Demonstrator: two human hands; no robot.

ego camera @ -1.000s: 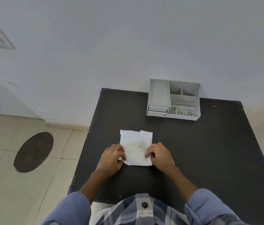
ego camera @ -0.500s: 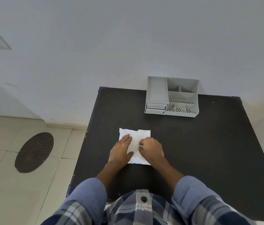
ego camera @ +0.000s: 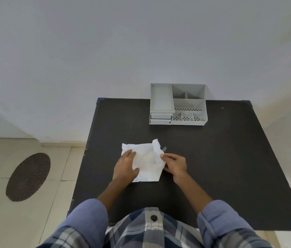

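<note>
Since the earlier frame the right hand is no longer pressing down on the middle of the paper; it is now sitting at the sheet's right edge, and the sheet is lying wider and more opened out than before. The left hand is staying on the left part of the sheet.

That left hand is lying flat and released, its fingers straight and pressing the paper down against the table, with the thumb reaching across the white surface. The right hand is pinching the paper's right edge between thumb and fingertips, and the far right corner of the sheet is standing up crumpled off the table.

The paper is resting on the black table nearer the left edge than the right, roughly midway between the far and near edges, and is creased and wrinkled.

At the far edge, against the wall, a grey organizer tray is standing with several open compartments and two small drawers at its front left. On the tiled floor beyond the table's left edge a dark oval mat is lying.
</note>
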